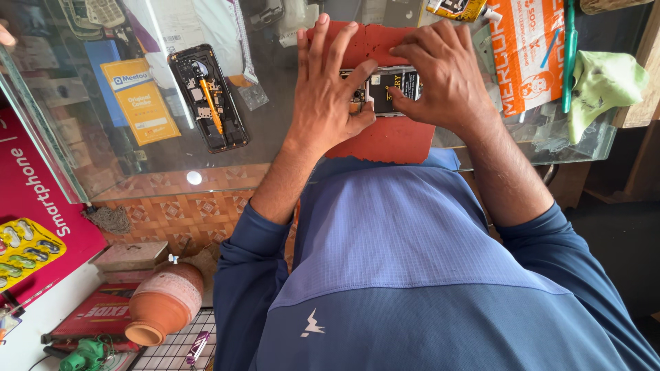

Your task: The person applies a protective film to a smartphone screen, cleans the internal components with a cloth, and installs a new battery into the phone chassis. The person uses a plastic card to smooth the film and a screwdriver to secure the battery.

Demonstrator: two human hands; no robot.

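While both hands are on it, the opened phone lies on a red mat on the glass table, right in front of the person's chest. The left hand has its fingers spread over the phone's left end with the thumb tucked under the near edge; the right hand grips the right end, fingers curled over the top. So both are grasping it, not resting loose.

Its long axis runs left to right across the view, insides facing up. Which end is the top I can't tell, the hands cover both.

Risk, as I see it: with the back off, the battery and board are exposed, so too much thumb pressure could flex or crack something, or a slip could skid it off the mat onto the glass. A second stripped phone lies apart to the left.
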